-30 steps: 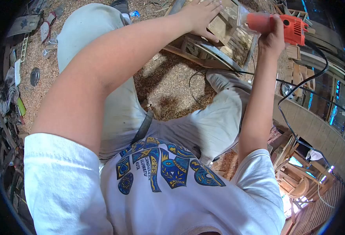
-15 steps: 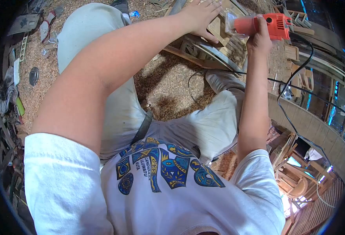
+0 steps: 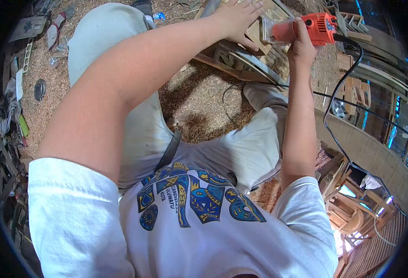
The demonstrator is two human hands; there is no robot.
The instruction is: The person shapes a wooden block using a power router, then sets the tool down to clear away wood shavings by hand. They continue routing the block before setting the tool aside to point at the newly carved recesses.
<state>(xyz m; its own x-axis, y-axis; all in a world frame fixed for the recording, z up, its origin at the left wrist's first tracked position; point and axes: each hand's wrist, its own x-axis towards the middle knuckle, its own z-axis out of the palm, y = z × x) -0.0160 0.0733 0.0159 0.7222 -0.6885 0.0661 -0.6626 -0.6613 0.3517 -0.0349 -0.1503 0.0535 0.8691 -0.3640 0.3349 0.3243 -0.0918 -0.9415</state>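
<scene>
My left hand (image 3: 238, 21) lies flat with fingers spread on a pale wooden panel (image 3: 256, 36) at the top of the view. In my right hand (image 3: 302, 45) is a red trim router (image 3: 320, 28), its body gripped from below. The router lies sideways in this view, with its clear base (image 3: 268, 31) at the panel's right edge. A black power cord (image 3: 350, 41) runs from its back end. Under the panel stands a low wooden frame (image 3: 234, 58).
Wood shavings (image 3: 204, 102) cover the floor between my legs. The cord loops down the right side, past a long plank (image 3: 366, 143). Wooden frames and boards (image 3: 352, 92) stand at the right; scraps (image 3: 9, 106) lie along the left edge.
My right hand has shifted the router slightly left, closer over the panel, and its cord has swung left with it. The left hand has stayed in place.
</scene>
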